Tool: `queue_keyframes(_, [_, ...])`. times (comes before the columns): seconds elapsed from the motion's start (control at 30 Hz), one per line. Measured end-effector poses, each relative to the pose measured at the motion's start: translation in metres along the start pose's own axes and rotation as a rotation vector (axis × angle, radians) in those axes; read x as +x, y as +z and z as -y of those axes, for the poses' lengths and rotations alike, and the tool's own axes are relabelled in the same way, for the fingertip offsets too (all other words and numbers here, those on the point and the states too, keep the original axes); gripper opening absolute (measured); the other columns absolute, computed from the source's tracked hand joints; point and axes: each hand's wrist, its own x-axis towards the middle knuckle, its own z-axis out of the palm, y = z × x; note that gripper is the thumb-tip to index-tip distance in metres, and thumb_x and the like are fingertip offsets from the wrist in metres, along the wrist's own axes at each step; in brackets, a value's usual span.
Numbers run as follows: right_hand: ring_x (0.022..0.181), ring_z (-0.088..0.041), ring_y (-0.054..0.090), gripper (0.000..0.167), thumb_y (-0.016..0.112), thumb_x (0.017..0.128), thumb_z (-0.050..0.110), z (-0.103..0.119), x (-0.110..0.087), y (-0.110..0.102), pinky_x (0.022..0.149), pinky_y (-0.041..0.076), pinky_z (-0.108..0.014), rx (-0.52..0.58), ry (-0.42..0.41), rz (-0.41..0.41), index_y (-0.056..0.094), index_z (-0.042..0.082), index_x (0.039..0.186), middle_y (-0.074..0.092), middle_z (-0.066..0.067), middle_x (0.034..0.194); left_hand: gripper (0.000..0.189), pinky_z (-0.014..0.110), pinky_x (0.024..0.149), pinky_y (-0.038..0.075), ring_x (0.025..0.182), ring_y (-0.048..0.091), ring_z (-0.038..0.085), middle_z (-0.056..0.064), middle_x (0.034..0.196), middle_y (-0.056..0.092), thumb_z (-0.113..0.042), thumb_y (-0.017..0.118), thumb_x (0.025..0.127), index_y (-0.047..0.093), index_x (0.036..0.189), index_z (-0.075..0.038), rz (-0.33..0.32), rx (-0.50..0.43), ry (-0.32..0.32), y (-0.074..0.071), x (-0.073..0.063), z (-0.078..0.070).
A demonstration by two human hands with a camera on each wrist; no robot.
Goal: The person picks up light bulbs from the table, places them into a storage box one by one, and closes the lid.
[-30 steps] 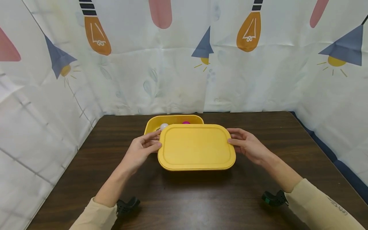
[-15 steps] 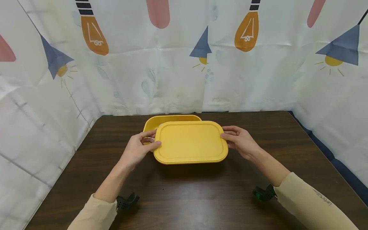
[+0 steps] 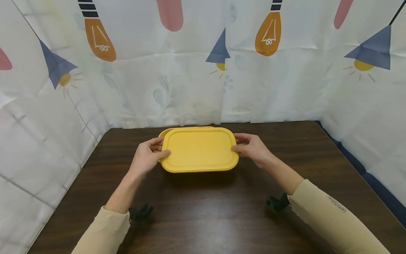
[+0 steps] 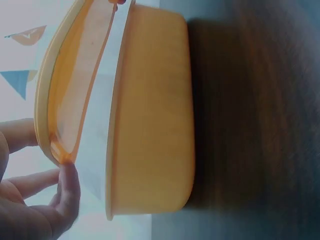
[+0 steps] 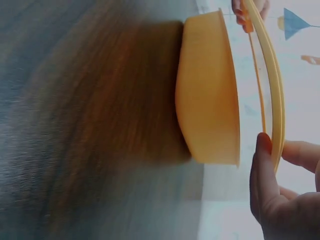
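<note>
A yellow rectangular lid (image 3: 199, 149) with rounded corners hangs above a matching yellow box (image 4: 152, 115). My left hand (image 3: 147, 155) pinches the lid's left end between thumb and fingers. At the opposite end my right hand (image 3: 252, 148) pinches it the same way. Both wrist views show a gap between the lid and the rim of the box, which stands on the table. In the head view the lid covers nearly all of the box, leaving just a strip of rim at the back left. What lies inside the box is hidden.
The dark wooden table (image 3: 203, 211) reaches back to a white patterned curtain (image 3: 190, 88), which also hangs along both sides. A black device (image 3: 141, 212) sits at the left wrist and a similar one (image 3: 278, 202) at the right.
Both hands have carried the lid away from me and slightly left, over the box. The white and pink balls seen in the box earlier are now covered from view.
</note>
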Motion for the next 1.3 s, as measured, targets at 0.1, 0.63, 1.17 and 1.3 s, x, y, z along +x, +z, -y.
queue_keyframes(0.1, [0.110, -0.029, 0.065, 0.064, 0.072, 0.095, 0.005, 0.005, 0.007, 0.007, 0.087, 0.059, -0.040, -0.057, 0.002, -0.010, 0.044, -0.002, 0.152, 0.054, -0.021, 0.131, 0.064, 0.019, 0.076, 0.056, 0.113, 0.056, 0.031, 0.021, 0.129, 0.057, -0.010, 0.075, 0.094, 0.047, 0.151, 0.003, -0.010, 0.030, 0.008, -0.005, 0.006, 0.001])
queue_keyframes(0.63, [0.108, -0.031, 0.070, 0.058, 0.072, 0.097, 0.009, 0.019, 0.036, 0.025, 0.089, 0.058, -0.048, -0.256, 0.037, -0.062, 0.049, -0.002, 0.149, 0.056, -0.021, 0.143, 0.059, 0.024, 0.079, 0.057, 0.117, 0.055, 0.035, 0.023, 0.131, 0.056, -0.009, 0.069, 0.096, 0.047, 0.150, 0.005, -0.049, 0.163, -0.022, -0.013, 0.029, 0.011])
queue_keyframes(1.17, [0.106, -0.029, 0.071, 0.052, 0.070, 0.099, 0.012, 0.011, 0.052, 0.030, 0.083, 0.060, -0.045, -0.375, 0.013, -0.046, 0.052, -0.003, 0.146, 0.059, -0.021, 0.141, 0.055, 0.027, 0.081, 0.056, 0.114, 0.057, 0.035, 0.024, 0.127, 0.058, -0.009, 0.065, 0.097, 0.050, 0.147, 0.007, -0.085, 0.185, -0.034, -0.010, 0.048, 0.022])
queue_keyframes(1.3, [0.103, -0.028, 0.072, 0.051, 0.070, 0.099, 0.012, 0.011, 0.054, 0.033, 0.083, 0.060, -0.045, -0.375, 0.006, -0.030, 0.054, -0.003, 0.145, 0.060, -0.021, 0.140, 0.054, 0.024, 0.079, 0.055, 0.114, 0.057, 0.035, 0.024, 0.127, 0.059, -0.009, 0.065, 0.096, 0.051, 0.146, 0.007, -0.102, 0.189, -0.039, -0.011, 0.050, 0.025])
